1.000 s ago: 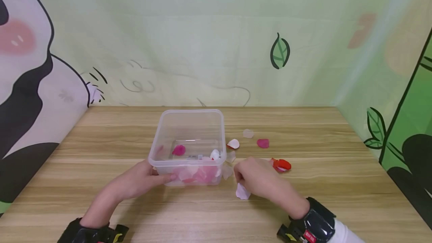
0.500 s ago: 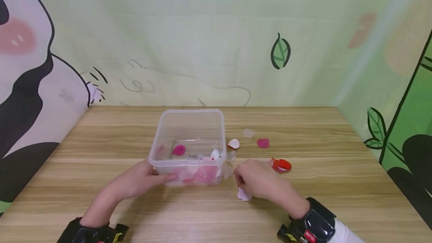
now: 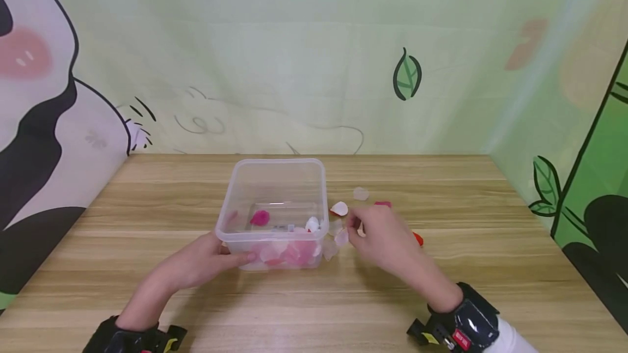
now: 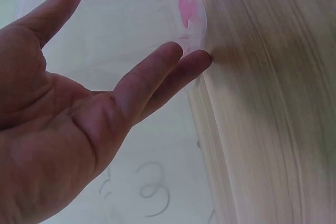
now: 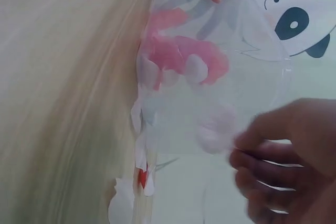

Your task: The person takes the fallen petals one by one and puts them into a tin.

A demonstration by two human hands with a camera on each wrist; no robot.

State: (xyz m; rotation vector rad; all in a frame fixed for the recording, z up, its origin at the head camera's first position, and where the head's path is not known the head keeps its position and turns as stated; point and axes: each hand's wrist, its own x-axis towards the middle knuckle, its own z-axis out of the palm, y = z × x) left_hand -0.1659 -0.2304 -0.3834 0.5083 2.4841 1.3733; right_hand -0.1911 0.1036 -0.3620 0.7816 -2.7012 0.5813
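1. Left hand (image 3: 208, 260): fingers spread, touching clear box (image 3: 270, 237) at near-left corner.
2. Right hand (image 3: 382, 233): pinching pale pink petal (image 3: 342, 237) just right of box.
3. Box upright on bench (image 3: 294, 309), pink petals (image 3: 296, 254) inside.
4. Farther: white petal (image 3: 340, 208), magenta petal (image 3: 382, 204) partly hidden, translucent petal (image 3: 361, 194).

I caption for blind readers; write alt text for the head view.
A right hand pinches a pale petal beside a clear plastic box of petals, which the left hand touches; more petals lie on the wood-grain table.
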